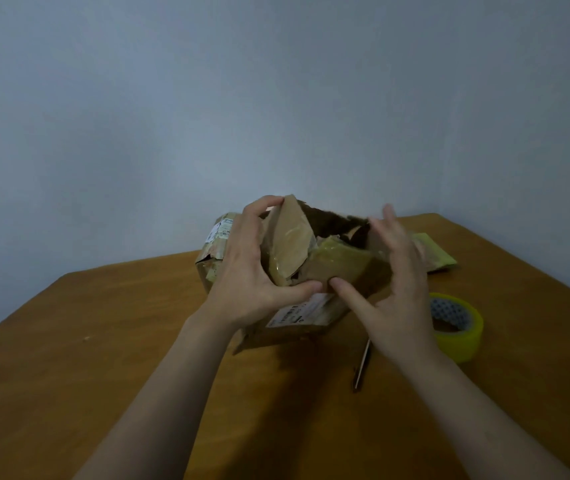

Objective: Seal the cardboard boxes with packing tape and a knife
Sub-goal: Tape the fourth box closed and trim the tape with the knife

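Observation:
A worn brown cardboard box (332,268) stands tilted on the wooden table (120,341), its torn top flaps partly open. My left hand (245,271) grips the box's left side, fingers curled over the raised left flap and thumb on the front wall. My right hand (397,292) is at the right side with straight, spread fingers, its thumb pressing the front flap. A yellowish roll of packing tape (463,327) lies just right of my right hand. A thin knife (361,368) lies on the table below the box, partly hidden by my right wrist.
A second cardboard box (214,244) with a white label sits behind the first on the left. A flat yellowish packet (439,254) lies at the back right. The table ends at a plain grey wall behind.

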